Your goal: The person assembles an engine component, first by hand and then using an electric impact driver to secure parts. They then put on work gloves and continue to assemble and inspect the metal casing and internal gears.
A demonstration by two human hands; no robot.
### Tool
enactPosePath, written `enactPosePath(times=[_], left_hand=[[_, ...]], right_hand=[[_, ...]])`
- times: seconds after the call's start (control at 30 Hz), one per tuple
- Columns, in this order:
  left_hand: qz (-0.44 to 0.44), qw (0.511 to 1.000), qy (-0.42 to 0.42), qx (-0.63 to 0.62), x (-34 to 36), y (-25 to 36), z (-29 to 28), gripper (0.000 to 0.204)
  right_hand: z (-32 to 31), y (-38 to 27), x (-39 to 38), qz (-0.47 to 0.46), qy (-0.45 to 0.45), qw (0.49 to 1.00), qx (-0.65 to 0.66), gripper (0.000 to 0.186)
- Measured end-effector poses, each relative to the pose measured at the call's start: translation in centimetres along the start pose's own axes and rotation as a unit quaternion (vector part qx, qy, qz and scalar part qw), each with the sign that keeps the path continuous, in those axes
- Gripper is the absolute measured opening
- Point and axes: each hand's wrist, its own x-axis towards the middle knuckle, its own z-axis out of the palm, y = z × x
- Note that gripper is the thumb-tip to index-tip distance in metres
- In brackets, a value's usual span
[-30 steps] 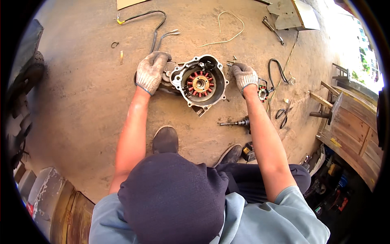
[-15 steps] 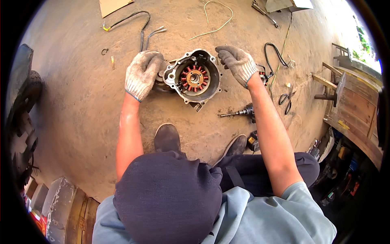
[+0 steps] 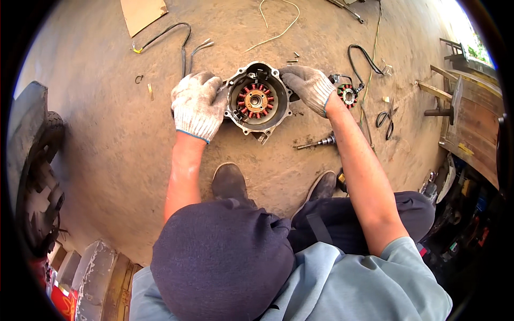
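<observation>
A round grey metal motor housing (image 3: 258, 130) with bolt lugs round its rim stands on the floor in front of me, its hollow side facing up. Inside it sits a stator (image 3: 255, 100) with red copper windings and a rusty centre hub. My left hand (image 3: 198, 102), in a soiled white knit glove, is closed on the housing's left side and covers part of that edge. Gloved the same way, my right hand (image 3: 308, 85) has its fingers curled against the right rim. The fingertips of both hands are partly hidden.
To the right lie a second coil ring (image 3: 348, 96) with a black cable, scissors (image 3: 386, 119) and a power driver (image 3: 319, 142). A black cable (image 3: 184, 43) and cardboard (image 3: 142, 15) are at the far left. A wooden stool (image 3: 444, 101) stands at right.
My left hand has moved right onto the housing's left side. My right hand has come down against its right rim. The whole view has shifted slightly.
</observation>
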Motion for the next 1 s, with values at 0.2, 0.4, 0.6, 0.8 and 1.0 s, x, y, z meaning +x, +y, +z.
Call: enactPosePath(times=[0.2, 0.4, 0.6, 0.8, 1.0], left_hand=[[0.025, 0.998, 0.046, -0.026, 0.5, 0.9, -0.6, 0.014], [-0.002, 1.000, 0.009, -0.024, 0.5, 1.6, -1.2, 0.012], [-0.064, 0.994, -0.047, -0.073, 0.3, 0.4, -1.4, 0.017], [-0.059, 0.996, -0.025, -0.058, 0.1, 0.2, -0.9, 0.015], [-0.064, 0.995, -0.025, -0.071, -0.4, -0.6, -0.1, 0.018]], right_hand=[[-0.1, 0.1, -0.2, -0.007, 0.013, 1.000, 0.025, 0.042], [0.2, 0.7, 0.0, -0.019, 0.018, 0.999, 0.022, 0.043], [0.1, 1.0, -0.3, -0.027, 0.022, 0.998, 0.054, 0.042], [-0.2, 1.3, -0.5, 0.002, -0.007, 0.996, 0.088, 0.043], [-0.4, 1.0, -1.5, -0.002, -0.025, 0.992, 0.123, 0.048]])
